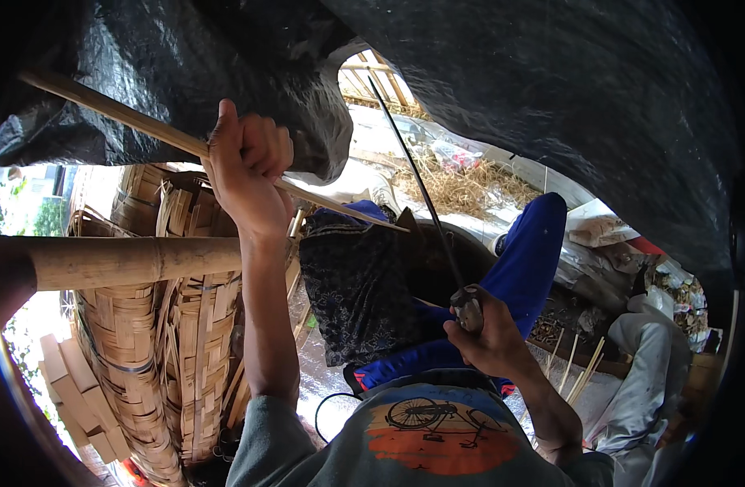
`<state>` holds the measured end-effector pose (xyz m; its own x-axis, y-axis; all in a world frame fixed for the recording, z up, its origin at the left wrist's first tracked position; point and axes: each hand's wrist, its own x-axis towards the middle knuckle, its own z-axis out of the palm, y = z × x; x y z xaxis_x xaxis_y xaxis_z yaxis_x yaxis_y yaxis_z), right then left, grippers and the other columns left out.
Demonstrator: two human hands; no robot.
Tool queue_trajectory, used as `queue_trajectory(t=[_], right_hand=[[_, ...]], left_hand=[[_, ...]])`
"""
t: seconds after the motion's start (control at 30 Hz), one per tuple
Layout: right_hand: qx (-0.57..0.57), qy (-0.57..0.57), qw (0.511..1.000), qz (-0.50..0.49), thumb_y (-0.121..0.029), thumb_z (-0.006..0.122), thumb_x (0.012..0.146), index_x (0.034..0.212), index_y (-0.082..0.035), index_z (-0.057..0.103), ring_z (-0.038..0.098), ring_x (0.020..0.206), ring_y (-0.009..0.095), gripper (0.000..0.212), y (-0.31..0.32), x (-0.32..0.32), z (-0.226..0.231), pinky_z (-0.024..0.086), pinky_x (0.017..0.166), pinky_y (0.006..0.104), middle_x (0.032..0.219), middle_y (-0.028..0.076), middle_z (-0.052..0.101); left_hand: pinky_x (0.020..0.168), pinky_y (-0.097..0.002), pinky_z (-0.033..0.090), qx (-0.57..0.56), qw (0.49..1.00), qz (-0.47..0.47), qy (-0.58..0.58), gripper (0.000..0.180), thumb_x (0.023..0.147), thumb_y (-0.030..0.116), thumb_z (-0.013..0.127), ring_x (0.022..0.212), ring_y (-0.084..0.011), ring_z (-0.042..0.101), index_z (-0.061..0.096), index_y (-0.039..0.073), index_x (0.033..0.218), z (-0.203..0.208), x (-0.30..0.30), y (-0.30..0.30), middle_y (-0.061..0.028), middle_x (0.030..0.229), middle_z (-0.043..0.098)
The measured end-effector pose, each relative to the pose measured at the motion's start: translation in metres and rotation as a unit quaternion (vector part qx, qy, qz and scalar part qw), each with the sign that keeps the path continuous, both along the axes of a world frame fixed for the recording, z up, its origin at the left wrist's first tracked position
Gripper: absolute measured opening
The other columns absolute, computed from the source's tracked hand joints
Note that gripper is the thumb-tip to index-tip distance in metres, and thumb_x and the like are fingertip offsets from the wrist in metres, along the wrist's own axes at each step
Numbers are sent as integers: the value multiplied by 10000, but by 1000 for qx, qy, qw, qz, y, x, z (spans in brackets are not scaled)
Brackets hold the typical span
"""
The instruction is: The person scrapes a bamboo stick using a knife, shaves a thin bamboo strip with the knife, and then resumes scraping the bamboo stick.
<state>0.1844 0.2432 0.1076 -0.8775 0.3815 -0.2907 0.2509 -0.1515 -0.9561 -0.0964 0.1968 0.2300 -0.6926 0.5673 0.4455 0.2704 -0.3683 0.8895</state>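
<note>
My left hand [247,166] is raised at the upper left, closed around a long bamboo strip [113,108]. The strip slants down to the right, and its thin tip ends above my lap. In front of my chest, my right hand [493,331] grips the handle of a long, thin dark tool [419,174], perhaps a knife blade seen edge-on. It points up and away, apart from the strip. A dark patterned cloth [348,284] lies over one of my legs, which are in blue trousers [527,252].
Black plastic sheeting [567,89] hangs low overhead. A thick bamboo pole [137,261] crosses at the left, before tall woven bamboo baskets [121,341]. Wood blocks [80,390] are stacked beside them. Straw-like shavings [450,183] lie ahead; thin sticks [587,369] and a pale sack [644,357] are at the right.
</note>
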Motion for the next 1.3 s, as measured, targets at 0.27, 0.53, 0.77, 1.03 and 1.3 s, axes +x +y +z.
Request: queue_trajectory(t=[0.27,0.53,0.77,1.03,1.3], right_hand=[[-50,8,999,4,-72,652,827,944,-16,518,558,573,128,186,-3,-10,2,445,516,291,698,59,546],[-270,45,958,82,5,578,868,957,-32,453,509,418,82,158,-13,-32,17,398,363,234,613,20,497],[-350,40,925,141,-16,567,899,1028,-34,457,507,443,62,171,-16,-40,35,384,379,223,623,5,505],[-294,42,943,147,-5,560,888,1064,-21,464,509,456,54,201,-14,-47,33,388,382,224,626,6,516],[-336,8,932,137,4,561,878,1035,-16,466,476,387,77,184,-12,-47,30,363,338,241,534,4,476]], left_hand=[[442,-270,139,34,999,-18,13,539,1037,334,327,461,-78,155,211,134,551,-12,-7,0,26,500,201],[447,-266,136,123,992,8,2,514,1040,361,302,463,-81,144,228,141,582,-17,-5,-9,13,500,214],[442,-265,140,150,988,-16,-4,488,1038,326,278,465,-84,121,221,147,587,-23,3,-9,16,502,201],[432,-274,148,137,989,-63,2,467,1021,317,263,462,-92,122,223,149,587,-23,5,-10,8,495,207],[429,-276,148,145,983,-110,-1,468,1018,319,261,461,-94,130,229,148,584,-20,9,-11,5,492,207]])
